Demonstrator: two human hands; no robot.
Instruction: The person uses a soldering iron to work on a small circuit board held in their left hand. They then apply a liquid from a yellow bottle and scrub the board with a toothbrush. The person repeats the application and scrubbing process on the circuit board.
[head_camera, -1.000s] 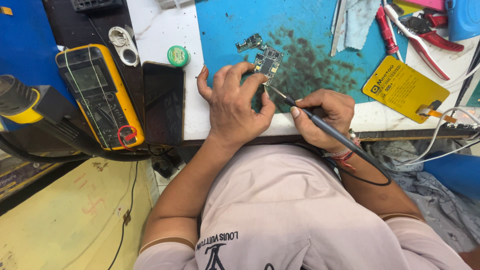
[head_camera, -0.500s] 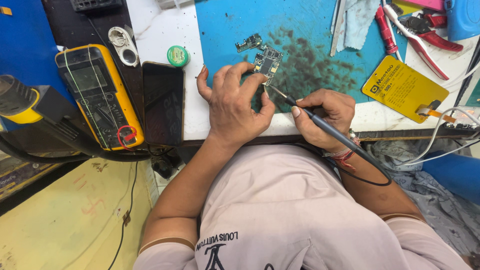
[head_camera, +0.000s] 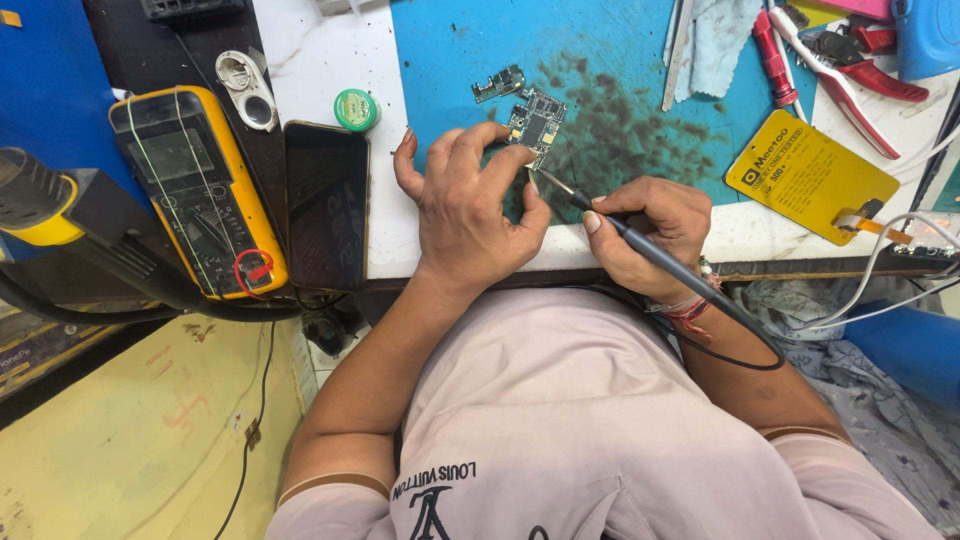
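Your left hand (head_camera: 468, 215) covering the near edge of the circuit board (head_camera: 536, 124), iron tip's (head_camera: 548, 180) contact point hidden behind your finger, board parts too small to tell — red pliers (head_camera: 850, 60) and blue case (head_camera: 930, 35) cut off at the top edge.

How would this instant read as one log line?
left hand: steadies circuit board | right hand: soldering iron tip at board | blue mat

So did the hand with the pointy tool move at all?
No. The right hand holds the soldering iron in the same spot beside the yellow card, tip at the circuit board.
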